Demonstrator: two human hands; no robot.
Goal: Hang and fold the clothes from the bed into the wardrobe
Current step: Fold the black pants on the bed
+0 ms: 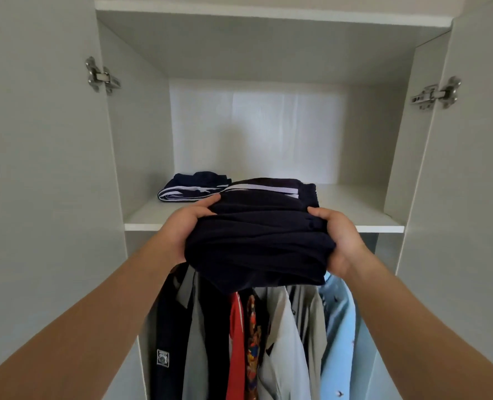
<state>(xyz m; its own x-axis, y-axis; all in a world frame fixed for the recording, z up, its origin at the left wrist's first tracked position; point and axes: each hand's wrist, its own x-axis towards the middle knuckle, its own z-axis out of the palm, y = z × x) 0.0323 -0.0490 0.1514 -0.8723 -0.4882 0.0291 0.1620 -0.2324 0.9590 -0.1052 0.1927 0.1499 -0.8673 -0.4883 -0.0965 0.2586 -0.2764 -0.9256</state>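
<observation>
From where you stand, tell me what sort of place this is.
Probably a home wardrobe, likely in a bedroom: shirts hang in a row below, folded clothes lie on the shelf, and hinged doors stand open at both sides.

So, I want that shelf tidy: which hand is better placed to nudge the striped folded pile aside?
Probably the left hand: it grips the dark bundle beside that pile; the right hand is farther.
</observation>
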